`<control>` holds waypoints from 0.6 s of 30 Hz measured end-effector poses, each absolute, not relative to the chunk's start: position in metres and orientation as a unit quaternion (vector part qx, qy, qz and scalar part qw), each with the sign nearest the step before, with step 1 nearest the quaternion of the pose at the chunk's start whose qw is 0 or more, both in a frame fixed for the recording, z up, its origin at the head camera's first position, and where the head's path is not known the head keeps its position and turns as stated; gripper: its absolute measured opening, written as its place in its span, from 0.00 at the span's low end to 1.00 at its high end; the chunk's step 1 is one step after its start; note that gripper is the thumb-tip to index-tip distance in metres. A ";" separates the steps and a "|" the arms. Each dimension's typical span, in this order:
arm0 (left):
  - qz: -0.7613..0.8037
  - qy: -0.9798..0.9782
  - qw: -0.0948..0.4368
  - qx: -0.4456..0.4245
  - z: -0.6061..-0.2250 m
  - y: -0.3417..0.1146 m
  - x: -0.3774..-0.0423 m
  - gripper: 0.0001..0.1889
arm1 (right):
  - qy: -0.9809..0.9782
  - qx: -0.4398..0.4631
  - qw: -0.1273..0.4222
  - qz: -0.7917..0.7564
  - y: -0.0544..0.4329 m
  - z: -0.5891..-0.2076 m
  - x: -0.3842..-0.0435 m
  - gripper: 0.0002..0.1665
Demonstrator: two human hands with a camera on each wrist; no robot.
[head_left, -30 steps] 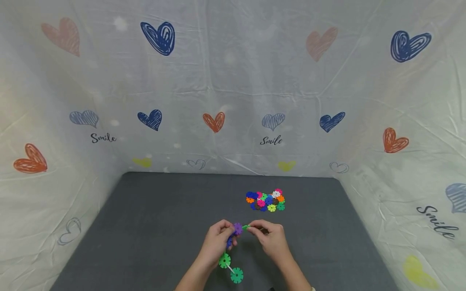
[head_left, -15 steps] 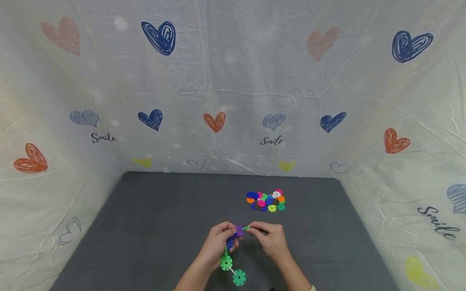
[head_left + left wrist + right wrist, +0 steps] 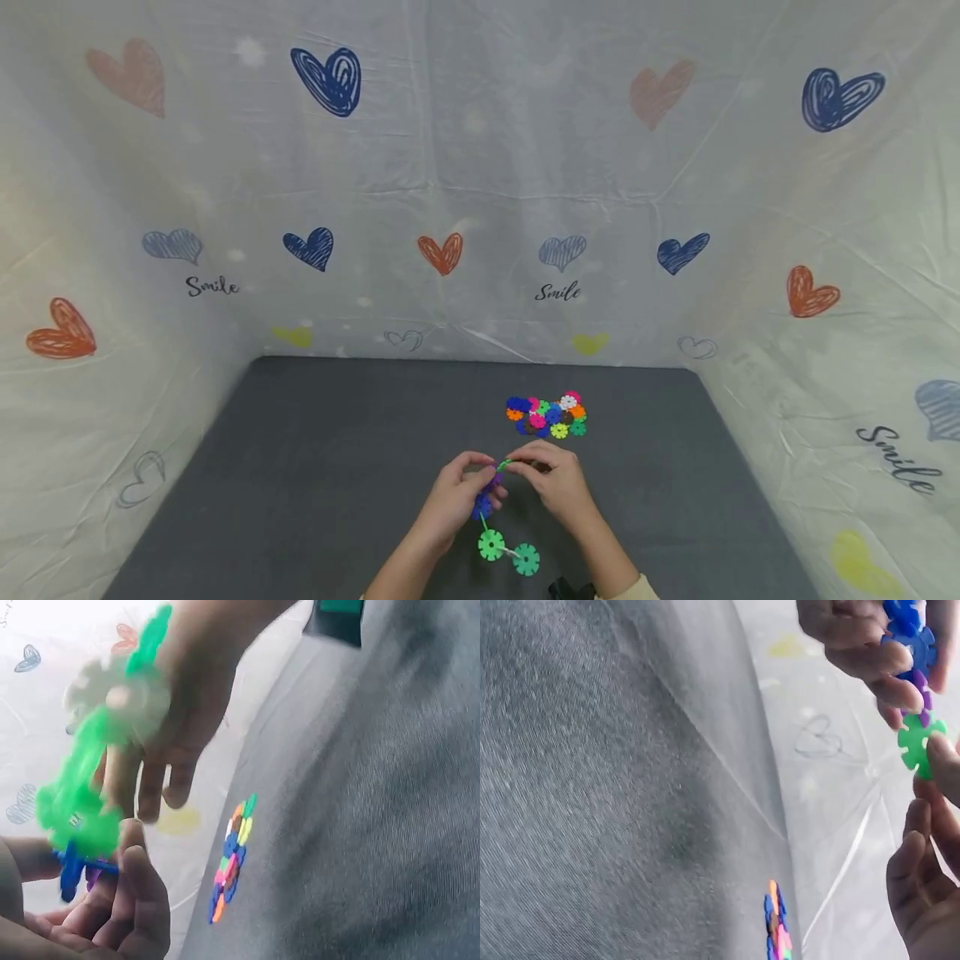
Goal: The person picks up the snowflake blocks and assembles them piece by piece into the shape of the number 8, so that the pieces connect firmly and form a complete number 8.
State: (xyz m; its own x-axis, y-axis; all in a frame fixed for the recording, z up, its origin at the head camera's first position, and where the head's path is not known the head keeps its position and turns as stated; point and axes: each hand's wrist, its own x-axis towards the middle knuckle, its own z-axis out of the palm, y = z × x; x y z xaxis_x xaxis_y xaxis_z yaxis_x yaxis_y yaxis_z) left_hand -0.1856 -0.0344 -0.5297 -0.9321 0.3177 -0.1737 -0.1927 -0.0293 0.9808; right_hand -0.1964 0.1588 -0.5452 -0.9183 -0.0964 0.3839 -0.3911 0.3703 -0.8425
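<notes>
My left hand (image 3: 450, 496) holds a chain of slotted plastic snowflake discs near its upper end. A purple disc (image 3: 922, 697) and a blue disc (image 3: 915, 651) show at its fingers in the right wrist view. Between thumb and fingertips, my right hand (image 3: 553, 482) pinches a green disc (image 3: 913, 742), which meets the purple one edge to edge; how deep their slots engage I cannot tell. Below the left hand hang a light green disc (image 3: 491, 544), a white disc (image 3: 124, 697) seen edge-on from the head, and a teal disc (image 3: 527, 559) at the end.
A flat cluster of many-coloured snowflake discs (image 3: 547, 415) lies on the dark grey table (image 3: 360, 433), beyond the hands. Behind it rises a white curtain (image 3: 480, 167) printed with hearts. A black object (image 3: 570, 589) shows by the right forearm at the bottom edge.
The chain's hanging end has swung to the right, its teal disc moving furthest. Both hands have drawn slightly closer together, and the right hand is a little higher. The cluster stays put.
</notes>
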 end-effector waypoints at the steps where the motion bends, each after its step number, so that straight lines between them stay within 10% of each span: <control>1: 0.718 0.670 0.182 0.049 -0.529 -0.034 -0.185 0.19 | -0.822 0.148 0.121 0.536 0.161 -0.544 -0.198 0.03; 18: 0.783 0.603 0.142 -0.046 -0.532 -0.039 -0.191 0.19 | -0.934 -0.067 0.067 0.344 0.216 -0.590 -0.261 0.26</control>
